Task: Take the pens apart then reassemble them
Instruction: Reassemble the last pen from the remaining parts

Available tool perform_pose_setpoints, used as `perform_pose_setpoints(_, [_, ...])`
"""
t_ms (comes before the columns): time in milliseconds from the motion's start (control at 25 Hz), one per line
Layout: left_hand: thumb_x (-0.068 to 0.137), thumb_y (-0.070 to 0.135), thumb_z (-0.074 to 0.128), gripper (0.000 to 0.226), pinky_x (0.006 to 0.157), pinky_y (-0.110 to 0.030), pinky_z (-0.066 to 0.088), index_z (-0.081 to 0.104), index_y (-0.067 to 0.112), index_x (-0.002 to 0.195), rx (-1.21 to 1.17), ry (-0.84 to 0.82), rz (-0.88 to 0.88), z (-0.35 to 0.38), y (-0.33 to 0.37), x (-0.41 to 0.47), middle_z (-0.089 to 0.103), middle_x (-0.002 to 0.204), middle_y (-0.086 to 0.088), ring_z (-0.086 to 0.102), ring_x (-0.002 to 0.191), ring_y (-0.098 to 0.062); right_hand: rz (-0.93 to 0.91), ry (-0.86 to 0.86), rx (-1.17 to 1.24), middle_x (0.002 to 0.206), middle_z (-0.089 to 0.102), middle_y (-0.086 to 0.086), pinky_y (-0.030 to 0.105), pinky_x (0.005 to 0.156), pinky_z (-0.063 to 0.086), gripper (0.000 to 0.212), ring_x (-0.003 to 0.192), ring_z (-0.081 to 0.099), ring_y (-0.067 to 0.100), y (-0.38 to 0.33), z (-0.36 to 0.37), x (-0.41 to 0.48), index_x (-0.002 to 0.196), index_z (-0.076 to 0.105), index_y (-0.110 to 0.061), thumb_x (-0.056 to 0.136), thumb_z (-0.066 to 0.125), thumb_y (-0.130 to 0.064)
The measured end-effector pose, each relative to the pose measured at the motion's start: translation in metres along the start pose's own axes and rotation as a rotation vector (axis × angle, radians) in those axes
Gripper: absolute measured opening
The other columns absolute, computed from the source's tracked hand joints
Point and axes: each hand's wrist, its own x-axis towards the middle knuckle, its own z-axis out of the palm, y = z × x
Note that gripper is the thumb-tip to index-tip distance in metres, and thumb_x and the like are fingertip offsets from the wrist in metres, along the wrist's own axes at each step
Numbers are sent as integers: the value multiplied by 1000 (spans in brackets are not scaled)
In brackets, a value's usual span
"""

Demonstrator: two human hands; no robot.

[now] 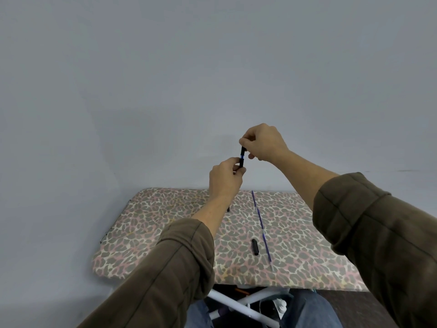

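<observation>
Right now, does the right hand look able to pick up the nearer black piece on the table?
Probably not at once: the right hand pinches the pen with the left hand. The black piece itself lies uncovered.

Looks like a plain room in a home, nothing like a workshop. There's a small surface (146,233) in a leopard-print cover pushed against a bare grey-blue wall (165,79). Crossed white folding legs (227,301) show beneath it over a dark floor (343,301). The person's jeans-clad knees (307,311) sit close under the near edge.
</observation>
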Motion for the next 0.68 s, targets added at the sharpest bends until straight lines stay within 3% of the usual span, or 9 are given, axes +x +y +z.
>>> perform_pose_setpoints(480, [96, 26, 69, 27, 82, -28, 54, 71, 22, 123, 1, 2, 19, -2, 4, -3, 78, 105, -1, 72, 88, -16, 18, 18, -48, 76, 78, 3, 40, 68, 65, 25, 66, 77, 17, -2, -2, -2, 84, 74, -22, 93, 68, -44])
perform_pose_setpoints(680, [96, 26, 69, 27, 80, -26, 53, 71, 23, 123, 4, -2, 20, -2, 6, -2, 78, 105, 0, 72, 87, -14, 20, 5, -21, 76, 78, 6, 47, 70, 66, 15, 68, 78, 19, -4, -5, -3, 86, 75, -20, 92, 62, -23])
